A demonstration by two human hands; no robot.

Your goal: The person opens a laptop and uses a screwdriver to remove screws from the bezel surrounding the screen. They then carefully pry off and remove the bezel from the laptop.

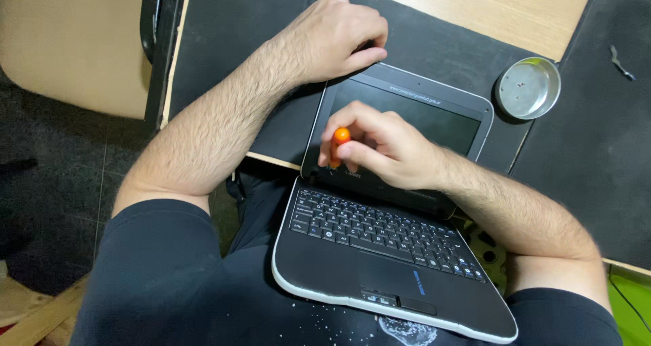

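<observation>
We see small black laptop (pixel 380 251) open, keyboard end on lap, screen end lying back on surface (pixel 224 41). Left hand (pixel 336 37) curled shut around top corner of screen. Right hand (pixel 383 149) closed around orange screwdriver (pixel 338 145), tip down near left hinge. Round metal dish (pixel 529 88) sits beside screen on black mat.

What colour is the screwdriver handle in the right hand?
Orange. The screwdriver handle shows in the head view, gripped by the right hand over the laptop.
</observation>
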